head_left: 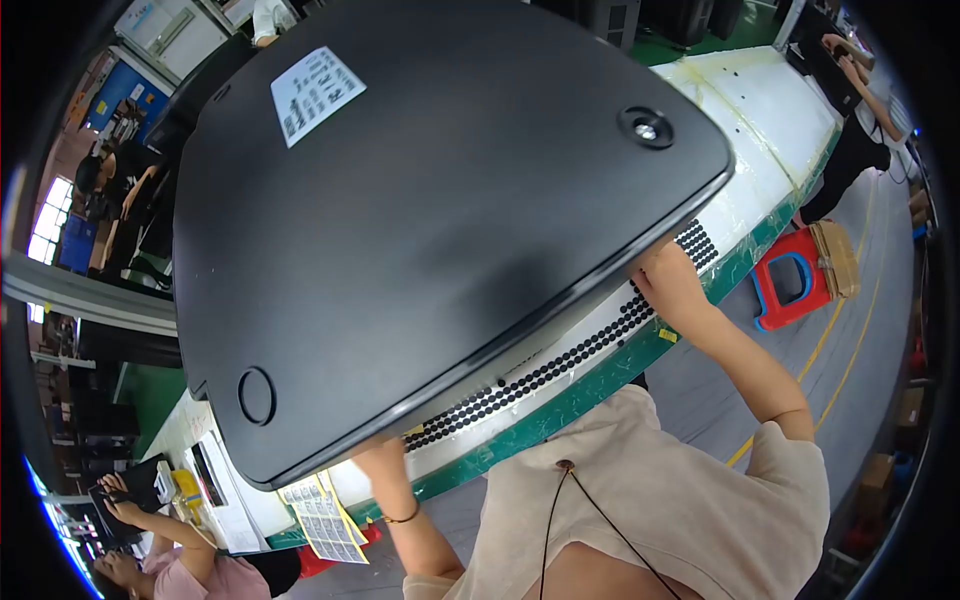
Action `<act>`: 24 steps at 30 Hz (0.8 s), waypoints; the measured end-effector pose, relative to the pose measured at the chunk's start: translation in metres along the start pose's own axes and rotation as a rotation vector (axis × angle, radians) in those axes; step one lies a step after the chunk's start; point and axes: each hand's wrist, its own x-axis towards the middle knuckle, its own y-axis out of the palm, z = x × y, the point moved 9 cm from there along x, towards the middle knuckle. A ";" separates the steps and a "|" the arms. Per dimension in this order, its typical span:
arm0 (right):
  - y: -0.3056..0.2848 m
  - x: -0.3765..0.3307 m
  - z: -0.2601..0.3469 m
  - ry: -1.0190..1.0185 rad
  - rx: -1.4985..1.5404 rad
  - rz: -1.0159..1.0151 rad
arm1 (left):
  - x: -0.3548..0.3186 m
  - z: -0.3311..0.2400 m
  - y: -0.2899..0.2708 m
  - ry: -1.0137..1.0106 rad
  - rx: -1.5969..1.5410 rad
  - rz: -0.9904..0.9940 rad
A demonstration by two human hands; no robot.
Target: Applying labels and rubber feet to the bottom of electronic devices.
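Observation:
A large black casing [430, 220] with rounded corners fills most of the head view, tilted above the workbench. On its face are a white printed label [318, 92], a recessed hole with a shiny screw [646, 131] and a round ring [257, 396]. My left hand [380, 462] grips the lower edge near the ring's corner, fingers mostly hidden under the casing. Farther right, my right hand [670, 284] holds the same edge, its fingers curled beneath. Rows of small black round pads [520, 385] lie on the bench below that edge.
The white workbench [765, 110] has a green border. Label sheets [325, 515] hang over its near edge at the left. A red and blue stool [790, 280] with cardboard on it stands at the right. Other people work at the left and far right.

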 end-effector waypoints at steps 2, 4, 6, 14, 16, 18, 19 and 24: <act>0.001 0.003 0.001 0.019 -0.019 0.027 | -0.013 -0.026 0.022 0.012 -0.127 0.144; 0.001 0.005 -0.002 0.053 0.042 0.025 | -0.026 -0.042 0.044 -0.067 -0.158 0.297; 0.006 0.006 -0.009 0.093 0.071 0.065 | -0.030 -0.057 0.051 -0.059 -0.187 0.309; 0.008 0.018 -0.001 -0.126 0.132 0.074 | -0.034 -0.075 0.058 0.079 -0.159 0.301; -0.010 0.031 0.009 -0.152 0.164 0.035 | -0.033 -0.072 0.060 0.094 -0.161 0.312; -0.047 0.049 0.025 -0.217 0.178 -0.109 | -0.029 -0.069 0.060 0.090 -0.222 0.302; -0.065 0.063 0.027 -0.160 0.251 -0.134 | -0.028 -0.067 0.062 0.078 -0.241 0.320; -0.203 0.090 0.081 -0.335 0.635 -0.545 | -0.023 -0.054 0.064 -0.071 -0.426 0.387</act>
